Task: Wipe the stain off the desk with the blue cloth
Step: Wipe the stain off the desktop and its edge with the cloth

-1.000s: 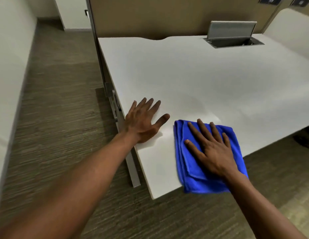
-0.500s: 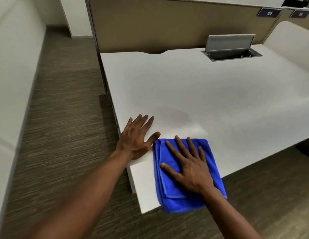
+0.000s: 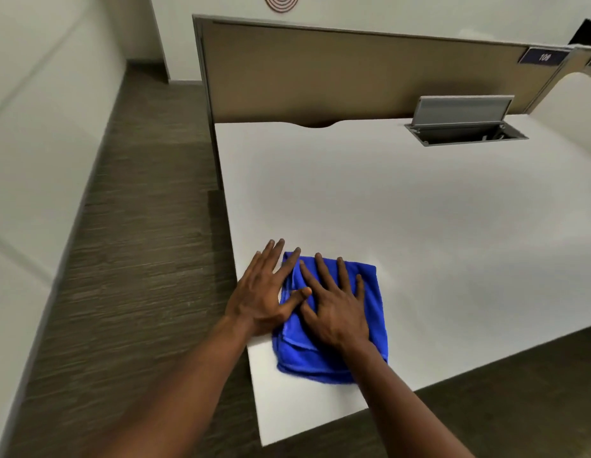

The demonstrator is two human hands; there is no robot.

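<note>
The blue cloth [image 3: 373, 302] lies folded on the white desk [image 3: 386, 200], close to its near left corner. My right hand [image 3: 337, 309] presses flat on top of it with the fingers spread. Flat beside it is my left hand [image 3: 259, 289], mostly on the bare desk by the left edge, its thumb and forefinger lying over the cloth's left side. No stain shows on the desk surface; anything under the cloth is hidden.
An open grey cable hatch [image 3: 465, 127] sits at the desk's far right. A tan partition panel [image 3: 320, 74] stands along the back edge. Carpeted floor [image 3: 138, 259] lies to the left and below the near edge, with a white wall [image 3: 39, 143] further left.
My right hand has slid the cloth leftward until it meets my left hand, whose thumb now rests on it. The view has tilted up and shows more of the partition.
</note>
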